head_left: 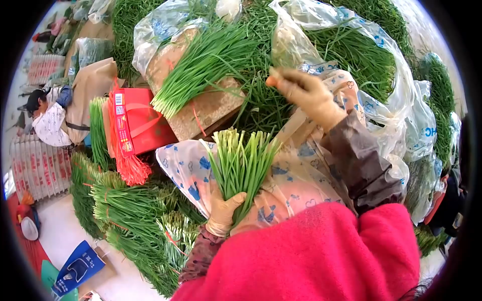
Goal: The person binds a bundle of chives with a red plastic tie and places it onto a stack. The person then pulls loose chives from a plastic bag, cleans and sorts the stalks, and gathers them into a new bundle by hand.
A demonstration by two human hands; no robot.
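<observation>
My left hand (223,213), in a pale glove, is closed round a bundle of green chives (238,163), held upright over a patterned plastic apron (286,183) with their pale cut ends up. Up and to the right, my right hand (306,95), gloved too, is raised apart from the bundle. Its fingers are bent together, with something orange showing at the fingertips, too blurred to make out. A larger pile of chives (201,67) lies on a speckled board (206,113) in front of me.
Beside the board stands a red box (145,120) with red ties (131,168) hanging from it. Tied chive bundles (123,200) are stacked at the lower left. Clear plastic bags (401,95) surround loose greens (356,57) at the right. Another person (50,118) is at the far left.
</observation>
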